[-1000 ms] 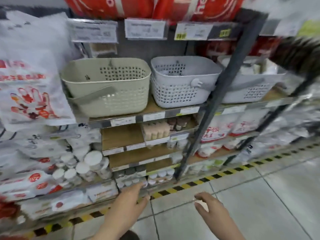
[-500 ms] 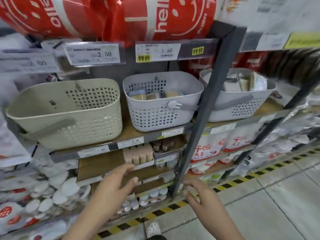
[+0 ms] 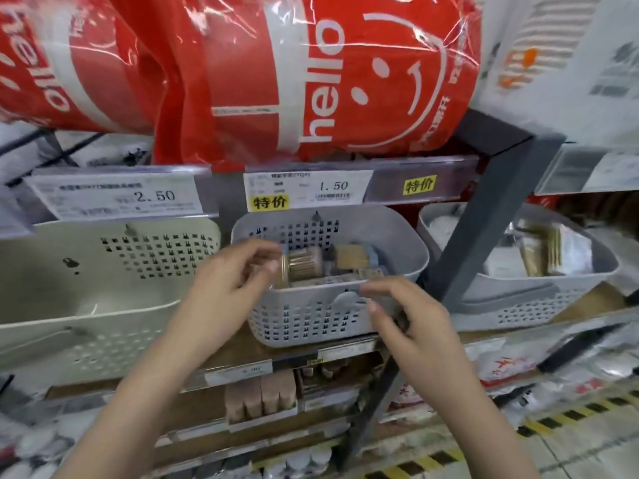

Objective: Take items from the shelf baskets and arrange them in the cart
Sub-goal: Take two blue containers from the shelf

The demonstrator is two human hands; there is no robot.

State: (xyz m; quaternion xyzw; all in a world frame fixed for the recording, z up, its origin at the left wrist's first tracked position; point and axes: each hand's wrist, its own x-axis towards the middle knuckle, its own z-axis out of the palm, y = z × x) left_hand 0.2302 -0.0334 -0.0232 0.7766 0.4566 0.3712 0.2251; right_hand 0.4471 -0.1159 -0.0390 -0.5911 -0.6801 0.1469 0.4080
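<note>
A grey perforated basket stands on the shelf in the middle and holds several small packs of brown items. My left hand is raised over the basket's left rim. Its fingers are loosely spread right at the end of a clear-wrapped pack, and I cannot see a grip on it. My right hand hovers in front of the basket's front right corner with relaxed, slightly curled fingers and holds nothing. The cart is out of view.
A beige basket sits to the left and looks empty. Another grey basket with packs sits to the right, behind a slanting dark shelf post. Red "hello" bags overhang the price-tag rail. Lower shelves hold more goods.
Both hands have risen from floor level up to the middle grey basket. The view has tilted up and moved closer to the shelf.
</note>
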